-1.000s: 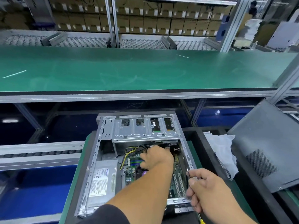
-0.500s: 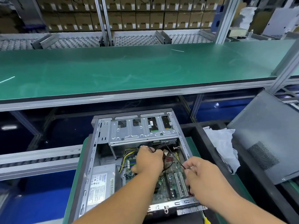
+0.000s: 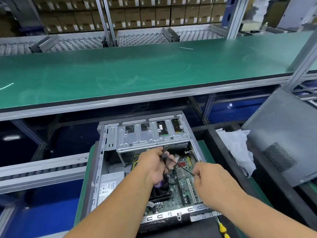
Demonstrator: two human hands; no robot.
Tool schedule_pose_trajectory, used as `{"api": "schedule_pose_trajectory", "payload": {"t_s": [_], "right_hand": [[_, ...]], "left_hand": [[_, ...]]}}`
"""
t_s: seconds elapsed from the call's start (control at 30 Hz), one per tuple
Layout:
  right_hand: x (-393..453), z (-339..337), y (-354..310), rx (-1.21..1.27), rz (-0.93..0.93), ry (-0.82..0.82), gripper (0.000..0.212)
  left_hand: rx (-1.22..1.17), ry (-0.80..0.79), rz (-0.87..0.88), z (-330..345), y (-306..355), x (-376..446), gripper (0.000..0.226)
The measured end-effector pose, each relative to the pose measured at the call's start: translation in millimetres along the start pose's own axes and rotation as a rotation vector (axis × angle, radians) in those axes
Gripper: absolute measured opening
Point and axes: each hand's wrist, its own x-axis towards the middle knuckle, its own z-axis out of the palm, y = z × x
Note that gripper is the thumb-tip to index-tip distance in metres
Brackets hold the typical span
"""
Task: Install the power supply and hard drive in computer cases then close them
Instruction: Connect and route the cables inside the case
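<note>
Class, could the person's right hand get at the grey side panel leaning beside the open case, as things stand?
Probably yes, but not at once. The right hand pinches a thin black cable that the left hand also holds. The side panel leans on that same side with only white wrapping between, so freeing the cable comes first.

Open computer case lying on its side at the near centre, with the power supply at its left and the drive cage at its far end. The left hand pinches a black connector above the motherboard, while the right hand pulls a thin black cable taut between them. A grey side panel leans at right; the green desk spans the far side.
</note>
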Motion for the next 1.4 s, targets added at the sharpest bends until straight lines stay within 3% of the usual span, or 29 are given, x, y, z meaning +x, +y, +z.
{"api": "schedule_pose_trajectory", "payload": {"t_s": [0.07, 0.1, 0.2, 0.3, 0.4, 0.47, 0.73, 0.83, 1.0, 1.17, 1.27, 1.4], "right_hand": [[1, -1, 2, 0.009, 0.009, -0.001, 0.017], [1, -2, 3, 0.010, 0.013, -0.004, 0.018], [2, -3, 5, -0.010, 0.009, -0.011, 0.018], [6, 0, 2, -0.027, -0.010, -0.019, 0.017], [15, 5, -4, -0.050, -0.048, -0.010, 0.016], [22, 10, -8, -0.071, -0.079, -0.016, 0.017], [60, 38, -37, -0.084, -0.121, -0.041, 0.030], [70, 48, -45, -0.103, -0.145, -0.030, 0.030], [87, 62, -51, -0.098, -0.204, -0.013, 0.035], [104, 74, -48, -0.117, -0.266, 0.018, 0.028], [111, 82, -44, -0.113, -0.283, 0.056, 0.027], [116, 90, -40, -0.105, -0.300, 0.106, 0.026]], "left_hand": [[0.112, -0.029, -0.063, -1, 5, -5, 0.018], [0.297, -0.034, -0.065, -4, 8, -6, 0.014], [1.019, -0.039, 0.077, -16, 22, -5, 0.031], [1.496, -0.117, 0.180, -19, 33, -3, 0.034], [1.953, -0.001, 0.272, -27, 42, 2, 0.014], [2.109, 0.094, 0.368, -37, 41, 8, 0.013], [2.177, 0.283, 0.462, -39, 21, 32, 0.020], [2.165, 0.311, 0.368, -39, 23, 43, 0.011], [2.119, 0.393, 0.096, -42, 29, 55, 0.016], [2.240, 0.246, -0.047, -41, 36, 63, 0.012], [2.266, 0.220, -0.031, -41, 35, 62, 0.017], [2.154, 0.339, 0.085, -42, 34, 54, 0.018]]}}
